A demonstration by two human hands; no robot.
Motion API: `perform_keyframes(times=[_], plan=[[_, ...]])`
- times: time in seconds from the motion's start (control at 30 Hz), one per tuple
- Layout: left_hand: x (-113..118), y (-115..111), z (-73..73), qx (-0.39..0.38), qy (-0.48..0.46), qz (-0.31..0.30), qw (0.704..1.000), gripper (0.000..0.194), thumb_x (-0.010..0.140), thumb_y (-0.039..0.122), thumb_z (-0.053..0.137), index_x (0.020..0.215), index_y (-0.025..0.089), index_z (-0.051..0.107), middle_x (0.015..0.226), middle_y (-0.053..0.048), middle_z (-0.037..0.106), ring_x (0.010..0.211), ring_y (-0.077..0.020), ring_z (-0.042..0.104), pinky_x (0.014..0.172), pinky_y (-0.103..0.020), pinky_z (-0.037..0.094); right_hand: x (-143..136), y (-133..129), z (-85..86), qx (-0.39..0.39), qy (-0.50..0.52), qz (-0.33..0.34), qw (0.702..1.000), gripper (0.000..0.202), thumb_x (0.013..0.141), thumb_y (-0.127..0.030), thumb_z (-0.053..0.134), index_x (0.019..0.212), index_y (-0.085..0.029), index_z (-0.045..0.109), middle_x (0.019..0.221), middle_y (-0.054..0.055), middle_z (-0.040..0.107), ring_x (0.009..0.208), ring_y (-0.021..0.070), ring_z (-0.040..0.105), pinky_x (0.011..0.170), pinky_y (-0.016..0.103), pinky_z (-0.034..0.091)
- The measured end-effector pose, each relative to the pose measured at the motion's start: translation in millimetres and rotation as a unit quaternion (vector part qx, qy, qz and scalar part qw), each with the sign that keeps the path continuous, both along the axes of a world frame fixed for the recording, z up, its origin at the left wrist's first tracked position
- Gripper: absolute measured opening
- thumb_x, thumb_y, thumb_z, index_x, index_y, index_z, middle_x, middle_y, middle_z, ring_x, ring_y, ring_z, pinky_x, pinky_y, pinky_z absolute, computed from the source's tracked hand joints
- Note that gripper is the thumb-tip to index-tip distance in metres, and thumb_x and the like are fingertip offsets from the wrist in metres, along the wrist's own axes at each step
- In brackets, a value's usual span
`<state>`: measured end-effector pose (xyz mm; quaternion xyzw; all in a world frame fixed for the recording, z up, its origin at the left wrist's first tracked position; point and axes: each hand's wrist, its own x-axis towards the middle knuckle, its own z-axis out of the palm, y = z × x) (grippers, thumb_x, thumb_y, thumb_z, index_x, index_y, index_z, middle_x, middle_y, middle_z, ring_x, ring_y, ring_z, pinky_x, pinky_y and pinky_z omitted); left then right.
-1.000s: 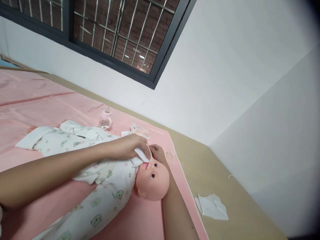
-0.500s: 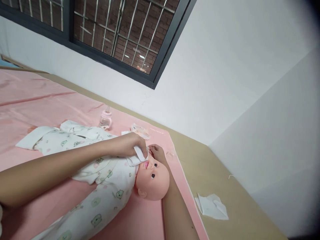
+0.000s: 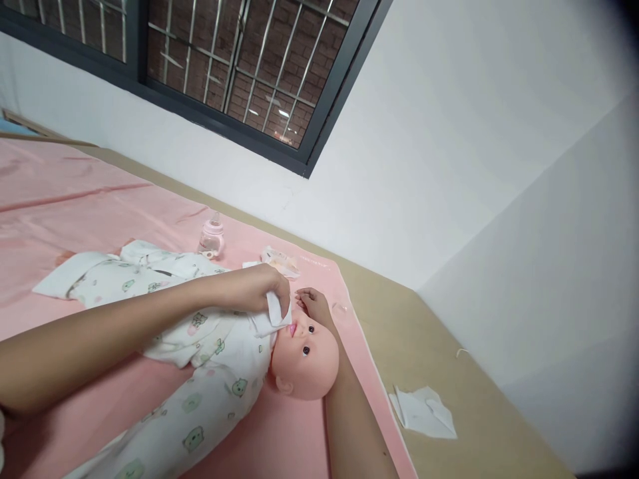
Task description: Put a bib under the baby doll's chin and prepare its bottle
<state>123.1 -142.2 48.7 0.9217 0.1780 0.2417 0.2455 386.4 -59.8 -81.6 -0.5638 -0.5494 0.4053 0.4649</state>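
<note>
A bald baby doll (image 3: 304, 359) in white pajamas with green bear prints lies on its back, its head toward the right. My left hand (image 3: 267, 289) reaches across the doll's chest, fingers pinching a folded white tissue (image 3: 272, 316) against the chin, just beside the pink mouth. Under and behind the doll's head runs my right forearm. Past the far side of the head, my right hand (image 3: 313, 303) rests with loosely bent fingers apart, partly hidden by the head; I see nothing in it.
A pink baby bottle (image 3: 212, 239) stands beyond the doll's legs. Near it lies a clear plastic packet (image 3: 279, 261). The pink sheet (image 3: 289, 432) covers a tan surface (image 3: 399, 319), where another white tissue (image 3: 424, 412) lies at right. A wall and a barred window (image 3: 239, 66) rise behind.
My left hand has drawn slightly left with the tissue, from the mouth's edge toward the chin. The doll and my right arm look nearly the same.
</note>
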Motion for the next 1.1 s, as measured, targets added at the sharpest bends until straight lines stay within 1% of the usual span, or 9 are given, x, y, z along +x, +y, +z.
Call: perform_keyframes(times=[0.2,0.37,0.57,0.77,0.87,0.97,1.03,1.1], plan=[[-1.1,-3.0,3.2,-0.012,0.031,0.004,0.999,0.045,0.057,-0.01,0.042,0.076,0.016,0.073,0.082,0.0,0.07,0.078,-0.0129,0.063,0.07,-0.018,0.043,-0.1,-0.6,0.0,0.002,0.002,0.004,1.0,0.018,0.067,-0.027,0.059,0.08,-0.017,0.066,0.073,0.002,0.065,0.06,0.0108,0.056,0.074,0.029,0.05],[-1.5,-7.7,6.4,-0.008,0.029,-0.005,1.0,0.05,0.058,-0.011,0.043,0.08,0.02,0.074,0.086,0.002,0.07,0.08,-0.0121,0.062,0.072,-0.017,0.043,-0.5,-1.1,1.0,0.0,0.001,0.001,1.0,0.018,0.067,-0.027,0.059,0.08,-0.017,0.066,0.073,0.002,0.065,0.06,0.011,0.057,0.072,0.029,0.05],[-0.3,-12.2,6.4,-0.02,0.055,-0.005,0.998,0.048,0.059,-0.01,0.044,0.083,0.019,0.074,0.086,0.002,0.069,0.08,-0.0118,0.062,0.07,-0.016,0.042,-1.3,-1.6,2.5,-0.001,0.0,-0.001,1.0,0.018,0.067,-0.027,0.059,0.08,-0.016,0.066,0.074,0.003,0.065,0.061,0.011,0.057,0.072,0.028,0.05],[-0.9,-18.5,11.9,-0.008,0.045,-0.018,0.999,0.048,0.059,-0.01,0.044,0.079,0.022,0.074,0.087,0.004,0.069,0.08,-0.0104,0.062,0.071,-0.016,0.041,-2.1,-2.8,4.0,-0.002,-0.001,0.002,1.0,0.021,0.066,-0.027,0.058,0.081,-0.015,0.065,0.073,0.002,0.065,0.061,0.0108,0.057,0.07,0.027,0.049],[0.3,-23.9,14.7,0.002,0.058,-0.017,0.998,0.047,0.058,-0.009,0.044,0.079,0.021,0.074,0.083,0.004,0.068,0.075,-0.0097,0.06,0.067,-0.016,0.039,-1.6,-2.6,3.3,0.0,-0.005,0.003,1.0,0.021,0.066,-0.027,0.057,0.081,-0.015,0.065,0.073,0.002,0.065,0.06,0.0104,0.056,0.07,0.027,0.049],[0.9,-26.8,15.7,0.018,0.079,-0.011,0.997,0.047,0.057,-0.009,0.043,0.078,0.02,0.074,0.078,0.003,0.066,0.069,-0.0096,0.057,0.061,-0.017,0.037,-1.5,-1.6,3.1,0.001,-0.015,0.002,1.0,0.019,0.068,-0.026,0.055,0.081,-0.016,0.064,0.073,0.002,0.065,0.06,0.0105,0.056,0.07,0.027,0.049],[0.7,-27.3,15.7,0.02,0.077,-0.014,0.997,0.048,0.057,-0.009,0.043,0.079,0.021,0.074,0.078,0.003,0.066,0.069,-0.0096,0.056,0.062,-0.017,0.037,-2.3,-1.3,4.4,-0.001,-0.028,0.001,1.0,0.017,0.072,-0.025,0.053,0.082,-0.015,0.063,0.073,0.002,0.065,0.061,0.0108,0.057,0.07,0.027,0.05],[0.4,-27.6,15.8,0.016,0.069,-0.017,0.997,0.048,0.059,-0.009,0.044,0.08,0.022,0.074,0.08,0.003,0.066,0.071,-0.0096,0.058,0.064,-0.017,0.038,-3.9,-3.3,6.7,-0.002,-0.047,0.002,0.999,0.016,0.078,-0.025,0.053,0.086,-0.015,0.063,0.078,0.003,0.066,0.067,0.0118,0.059,0.072,0.027,0.051]])
